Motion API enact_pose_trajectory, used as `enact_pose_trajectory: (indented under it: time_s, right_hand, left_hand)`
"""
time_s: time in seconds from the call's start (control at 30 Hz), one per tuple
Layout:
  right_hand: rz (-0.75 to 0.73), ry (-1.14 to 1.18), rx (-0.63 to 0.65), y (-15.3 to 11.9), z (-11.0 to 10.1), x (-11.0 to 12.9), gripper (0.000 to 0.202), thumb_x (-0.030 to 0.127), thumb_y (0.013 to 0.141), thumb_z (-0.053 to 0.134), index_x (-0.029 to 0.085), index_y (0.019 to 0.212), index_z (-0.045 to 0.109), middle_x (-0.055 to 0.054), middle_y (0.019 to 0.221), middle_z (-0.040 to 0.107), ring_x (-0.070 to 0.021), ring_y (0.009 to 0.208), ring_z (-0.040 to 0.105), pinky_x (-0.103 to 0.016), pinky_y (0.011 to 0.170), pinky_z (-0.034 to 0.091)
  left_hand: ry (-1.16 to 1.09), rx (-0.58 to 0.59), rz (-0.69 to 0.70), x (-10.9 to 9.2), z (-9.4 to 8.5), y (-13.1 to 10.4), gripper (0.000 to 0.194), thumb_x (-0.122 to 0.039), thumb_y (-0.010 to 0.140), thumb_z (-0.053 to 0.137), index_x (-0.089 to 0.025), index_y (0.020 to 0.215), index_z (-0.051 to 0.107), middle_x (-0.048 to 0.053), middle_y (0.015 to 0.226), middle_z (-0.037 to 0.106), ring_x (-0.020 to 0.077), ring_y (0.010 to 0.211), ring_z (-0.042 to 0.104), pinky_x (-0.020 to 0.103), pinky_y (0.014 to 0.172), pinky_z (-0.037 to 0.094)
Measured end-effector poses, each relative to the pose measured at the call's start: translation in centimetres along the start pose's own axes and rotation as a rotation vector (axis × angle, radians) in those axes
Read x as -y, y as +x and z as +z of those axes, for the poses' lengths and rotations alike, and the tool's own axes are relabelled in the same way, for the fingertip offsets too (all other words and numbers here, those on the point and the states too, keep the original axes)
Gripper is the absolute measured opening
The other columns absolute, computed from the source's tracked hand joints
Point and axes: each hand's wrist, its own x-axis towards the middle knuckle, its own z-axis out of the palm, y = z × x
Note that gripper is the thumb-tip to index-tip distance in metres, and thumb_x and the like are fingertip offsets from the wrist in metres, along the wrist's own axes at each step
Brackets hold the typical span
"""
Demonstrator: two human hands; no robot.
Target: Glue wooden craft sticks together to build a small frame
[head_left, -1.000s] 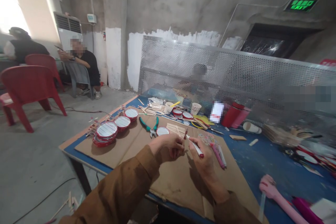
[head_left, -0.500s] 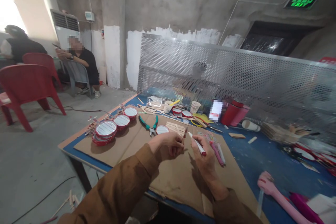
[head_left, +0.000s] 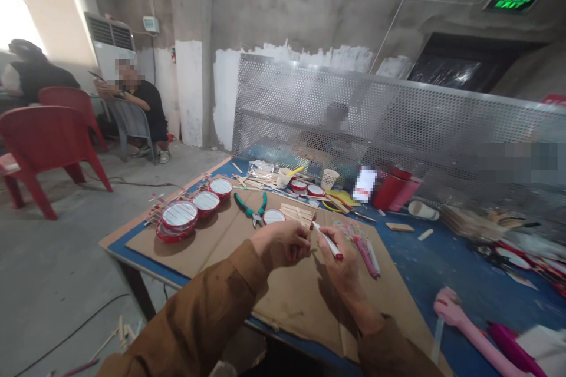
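My left hand [head_left: 285, 240] is closed around a small wooden craft stick [head_left: 313, 219], whose upper end looks dark red. In my right hand [head_left: 344, 268] is a white marker pen with a red end [head_left: 329, 242], gripped like a writing tool. Its tip points at the red end of the stick and appears to touch it. Beyond my left hand, flat wooden sticks [head_left: 294, 212] lie side by side on the cardboard sheet [head_left: 212, 247]. A round red-rimmed disc [head_left: 274, 216] and teal-handled pliers [head_left: 253, 212] are just left of them.
Several red-rimmed round pieces [head_left: 179, 215] stand along the cardboard's left edge. Paper cups [head_left: 329, 179], a phone [head_left: 364, 184] and a red bottle [head_left: 391, 189] line the table's back. Pink-handled pens [head_left: 366, 256] and a pink hand-shaped stick [head_left: 460, 315] lie right.
My right hand has moved slightly left, bringing the marker's tip from a small gap up to the stick's red end. My left hand has stayed nearly still.
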Motion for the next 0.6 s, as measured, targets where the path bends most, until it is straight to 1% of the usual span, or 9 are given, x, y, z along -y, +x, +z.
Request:
enact_pose_trajectory:
  time_s: [0.17,0.3,0.43,0.6]
  right_hand:
    - [0.000,-0.026,-0.039,0.0,0.0,0.0,0.023,0.039,0.088,0.051,0.019,0.090,0.062,-0.008,0.083,0.070,-0.0222,0.078,0.065,-0.034,0.070,0.051]
    - [0.029,-0.030,-0.072,0.0,-0.2,-0.1,0.023,0.038,0.088,0.050,0.019,0.091,0.062,-0.007,0.084,0.069,-0.0213,0.077,0.064,-0.034,0.070,0.051]
    - [0.035,-0.013,-0.054,-0.1,-0.2,0.0,0.023,0.039,0.088,0.051,0.019,0.092,0.062,-0.007,0.085,0.069,-0.0216,0.078,0.064,-0.035,0.072,0.051]
    - [0.017,-0.018,-0.026,0.0,-0.2,0.2,0.022,0.038,0.088,0.052,0.019,0.091,0.062,-0.008,0.086,0.069,-0.0220,0.080,0.063,-0.035,0.074,0.050]
  left_hand:
    - [-0.010,0.015,-0.006,0.3,-0.1,0.3,0.018,-0.029,0.086,0.056,-0.013,0.077,0.055,0.000,0.052,0.057,0.0135,0.044,0.056,0.026,0.049,0.045]
    - [-0.040,0.027,0.011,0.5,-0.2,0.3,0.018,-0.030,0.086,0.057,-0.014,0.078,0.053,0.000,0.054,0.058,0.0129,0.045,0.056,0.025,0.050,0.045]
    - [-0.051,0.029,0.016,0.7,-0.2,0.5,0.023,-0.036,0.084,0.061,-0.014,0.079,0.054,-0.001,0.055,0.059,0.0129,0.045,0.057,0.025,0.050,0.045]
    - [-0.034,0.016,-0.014,1.0,-0.3,0.7,0.021,-0.033,0.085,0.059,-0.013,0.081,0.057,0.001,0.056,0.060,0.0139,0.047,0.058,0.027,0.051,0.046]
